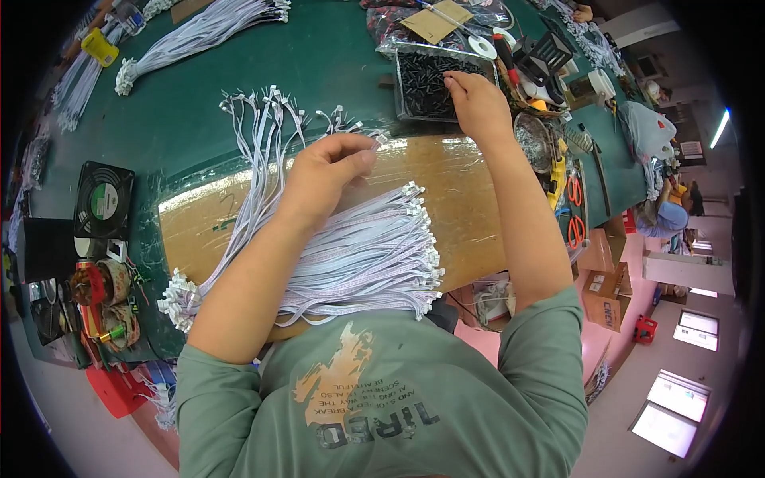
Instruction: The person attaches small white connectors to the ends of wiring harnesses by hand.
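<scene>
My left hand [325, 174] is closed on the end of a thin white ribbon cable [378, 140], its small white connector sticking out past my fingertips. It hovers over a brown cardboard sheet [462, 179] on the green table. My right hand [476, 102] reaches into a clear plastic tray of small black parts [422, 84], fingertips pinched among them. A thick pile of finished white cables [366, 259] lies on the cardboard near my chest. Loose white cables [263, 119] fan out beyond my left hand.
A black fan [102, 201] and rolls of tape [103, 291] sit at the left. More cable bundles [199, 36] lie at the far left. Orange-handled scissors [574, 191], a metal bowl [532, 139] and tools crowd the right. Cardboard boxes [606, 295] stand on the floor.
</scene>
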The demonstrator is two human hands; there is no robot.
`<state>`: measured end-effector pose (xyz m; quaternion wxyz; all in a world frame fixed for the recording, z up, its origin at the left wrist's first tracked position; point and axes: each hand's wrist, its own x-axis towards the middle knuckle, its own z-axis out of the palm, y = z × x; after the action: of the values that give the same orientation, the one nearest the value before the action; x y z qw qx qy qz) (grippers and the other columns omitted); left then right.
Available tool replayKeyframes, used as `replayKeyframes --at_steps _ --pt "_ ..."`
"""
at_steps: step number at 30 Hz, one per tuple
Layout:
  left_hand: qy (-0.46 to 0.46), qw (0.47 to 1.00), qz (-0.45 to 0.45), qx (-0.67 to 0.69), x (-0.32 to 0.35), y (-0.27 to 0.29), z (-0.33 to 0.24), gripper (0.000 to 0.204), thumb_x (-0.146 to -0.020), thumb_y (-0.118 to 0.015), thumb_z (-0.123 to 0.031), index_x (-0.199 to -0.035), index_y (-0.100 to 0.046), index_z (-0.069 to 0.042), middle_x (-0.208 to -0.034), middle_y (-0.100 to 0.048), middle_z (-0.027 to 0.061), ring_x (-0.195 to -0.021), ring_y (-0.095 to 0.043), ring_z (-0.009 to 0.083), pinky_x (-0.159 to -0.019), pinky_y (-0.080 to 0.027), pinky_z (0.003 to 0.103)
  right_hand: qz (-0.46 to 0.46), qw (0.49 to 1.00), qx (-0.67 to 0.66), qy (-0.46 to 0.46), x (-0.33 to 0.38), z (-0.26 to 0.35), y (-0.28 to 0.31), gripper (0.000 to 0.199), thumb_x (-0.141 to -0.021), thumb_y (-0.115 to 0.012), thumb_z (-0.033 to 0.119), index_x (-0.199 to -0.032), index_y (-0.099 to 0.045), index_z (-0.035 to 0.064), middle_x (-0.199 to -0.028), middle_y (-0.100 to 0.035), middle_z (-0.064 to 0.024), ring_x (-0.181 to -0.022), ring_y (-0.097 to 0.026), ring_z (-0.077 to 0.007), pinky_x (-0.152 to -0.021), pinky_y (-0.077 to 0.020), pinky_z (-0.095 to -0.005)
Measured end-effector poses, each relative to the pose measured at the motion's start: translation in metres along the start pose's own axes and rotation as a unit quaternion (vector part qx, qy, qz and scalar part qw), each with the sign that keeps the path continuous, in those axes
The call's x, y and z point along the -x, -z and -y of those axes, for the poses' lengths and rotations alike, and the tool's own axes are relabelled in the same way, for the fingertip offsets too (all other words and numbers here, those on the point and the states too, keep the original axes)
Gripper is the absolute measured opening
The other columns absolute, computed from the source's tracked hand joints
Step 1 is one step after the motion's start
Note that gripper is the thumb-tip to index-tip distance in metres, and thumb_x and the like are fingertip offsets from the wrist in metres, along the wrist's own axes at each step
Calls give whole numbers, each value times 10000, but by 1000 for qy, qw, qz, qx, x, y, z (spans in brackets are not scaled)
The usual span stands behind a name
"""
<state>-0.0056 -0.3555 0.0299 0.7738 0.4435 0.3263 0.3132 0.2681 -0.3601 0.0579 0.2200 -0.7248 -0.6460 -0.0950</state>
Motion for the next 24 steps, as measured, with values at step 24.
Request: replayKeyframes --at_steps 24 --pt "39 995 17 93 -3 9 7 140 -893 -649 -83 -1018 -607 -35 -870 -624 36 -774 -631 140 -702 -557 289 248 646 -644 -326 52 89 13 230 -910 -622 134 -1092 -660 -3 -840 -642 -19 -610 -468 -36 -506 -360 -168"
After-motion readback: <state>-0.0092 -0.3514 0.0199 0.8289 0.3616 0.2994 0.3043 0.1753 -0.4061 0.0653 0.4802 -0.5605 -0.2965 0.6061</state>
